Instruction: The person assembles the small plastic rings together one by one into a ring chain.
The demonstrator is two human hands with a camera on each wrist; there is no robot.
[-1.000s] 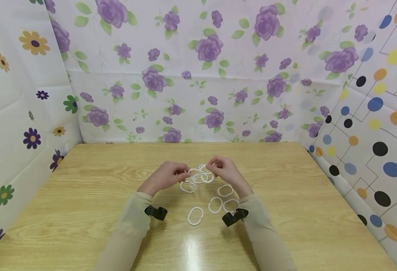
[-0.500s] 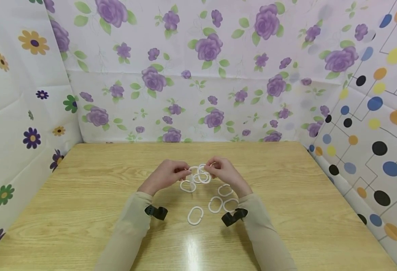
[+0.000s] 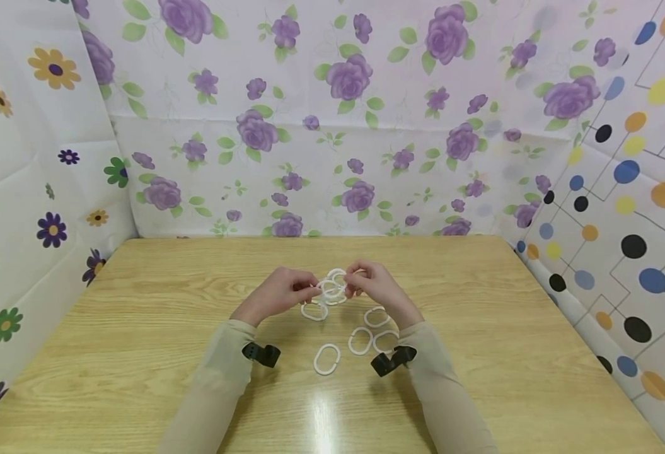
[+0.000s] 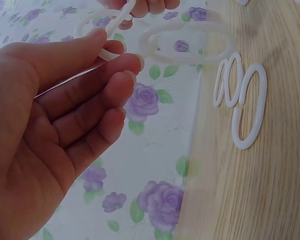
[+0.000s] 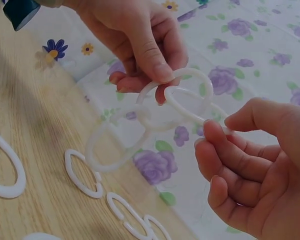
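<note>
Between thumb and fingertips, my left hand [image 3: 287, 291] pinches a white oval plastic ring [image 5: 208, 82] that has another linked ring [image 5: 92, 152] hanging from it. My right hand [image 3: 379, 287] pinches a further white ring [image 5: 182, 111], which crosses the left hand's ring. Whether these two are hooked together is hard to tell. Both hands are raised above the table, close to each other. In the left wrist view, the left hand [image 4: 50, 115] has its other fingers loosely bent, and the hanging ring [image 4: 145, 42] looks blurred.
Loose white rings lie on the wooden table [image 3: 167, 328]: one ring [image 3: 316, 364] nearest me, others [image 3: 351, 345] near the right forearm. A patterned cloth [image 3: 321, 157] stands behind the table. Black wrist cameras [image 3: 261, 354] sit on both sleeves.
The right hand's ring has moved left and up, from beside the left hand's ring to overlapping it. The left hand has barely moved. The loose rings lie unmoved.
</note>
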